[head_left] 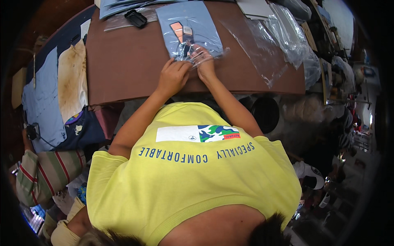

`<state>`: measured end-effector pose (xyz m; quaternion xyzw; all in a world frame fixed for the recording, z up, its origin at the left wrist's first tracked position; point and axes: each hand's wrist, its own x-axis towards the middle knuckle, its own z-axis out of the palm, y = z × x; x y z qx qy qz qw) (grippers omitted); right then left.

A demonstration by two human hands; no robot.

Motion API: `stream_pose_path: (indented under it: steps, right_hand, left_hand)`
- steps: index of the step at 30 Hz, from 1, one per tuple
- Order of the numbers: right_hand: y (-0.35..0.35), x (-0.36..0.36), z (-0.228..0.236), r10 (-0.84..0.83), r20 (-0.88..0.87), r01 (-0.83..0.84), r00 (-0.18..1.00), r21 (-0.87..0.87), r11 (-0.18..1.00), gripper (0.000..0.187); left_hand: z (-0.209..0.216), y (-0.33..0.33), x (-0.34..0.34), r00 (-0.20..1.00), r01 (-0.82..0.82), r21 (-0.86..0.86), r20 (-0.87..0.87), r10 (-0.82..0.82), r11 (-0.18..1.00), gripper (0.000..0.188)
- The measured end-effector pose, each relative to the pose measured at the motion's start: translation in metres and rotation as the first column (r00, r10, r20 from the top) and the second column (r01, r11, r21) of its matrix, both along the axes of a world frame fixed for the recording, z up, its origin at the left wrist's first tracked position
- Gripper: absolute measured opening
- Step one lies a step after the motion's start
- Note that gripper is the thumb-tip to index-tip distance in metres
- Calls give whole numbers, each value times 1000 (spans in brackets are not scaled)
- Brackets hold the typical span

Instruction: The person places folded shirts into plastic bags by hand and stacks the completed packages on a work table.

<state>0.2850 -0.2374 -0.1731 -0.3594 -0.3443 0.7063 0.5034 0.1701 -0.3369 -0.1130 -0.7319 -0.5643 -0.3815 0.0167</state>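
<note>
A folded light-blue garment (207, 30) lies inside a clear plastic bag (223, 52) at the far middle of the brown table. Orange and dark tags (177, 31) show on the garment through the film. My left hand (174, 77) is at the bag's near end, its fingers bent and closed on the film. Close beside it, my right hand (204, 61) grips the same end, with crinkled plastic over its fingertips. Both hands are nearly touching.
Flat clear bags (262, 49) spread over the right of the brown table (123, 61). A black plastic object (135, 19) sits at the back left, near stacked blue garments (119, 7). At left, a person in a striped garment (53, 174) is beside a surface with blue cloth (43, 98).
</note>
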Motion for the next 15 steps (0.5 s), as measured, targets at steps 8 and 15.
stream_pose_path:
  steps: [8,15]
  right_hand:
    - [5,0,-1,10,-10,-10,1000,13,1000,19]
    - [7,-5,-5,-60,157,31,986,180,983,30]
  left_hand:
    - [4,-2,1,1000,2,-3,3,-2,1000,19]
    - [4,-4,1,1000,10,-19,16,-10,1000,20]
